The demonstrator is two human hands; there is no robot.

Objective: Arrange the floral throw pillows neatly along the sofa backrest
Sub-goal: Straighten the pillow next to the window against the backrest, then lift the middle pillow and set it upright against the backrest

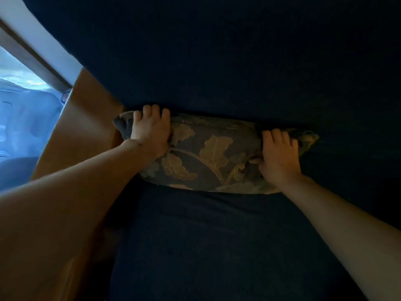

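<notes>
The pillow (208, 155) stands on the sofa seat (217, 246) against the backrest (217, 61), wooden armrest (86, 127) at its left.

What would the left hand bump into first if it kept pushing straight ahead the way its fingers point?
Probably the dark sofa backrest. The left hand grips the floral pillow near its top edge, fingers aimed at the backrest right behind; depth is hard to judge.

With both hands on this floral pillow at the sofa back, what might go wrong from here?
1. The left hand and right hand bunch the grey-and-gold floral pillow near its ends; it may stay creased or tilted after release.
2. It sits close to the brown wooden panel at the end of the dark blue sofa backrest; a push leftward might jam its corner there.
</notes>
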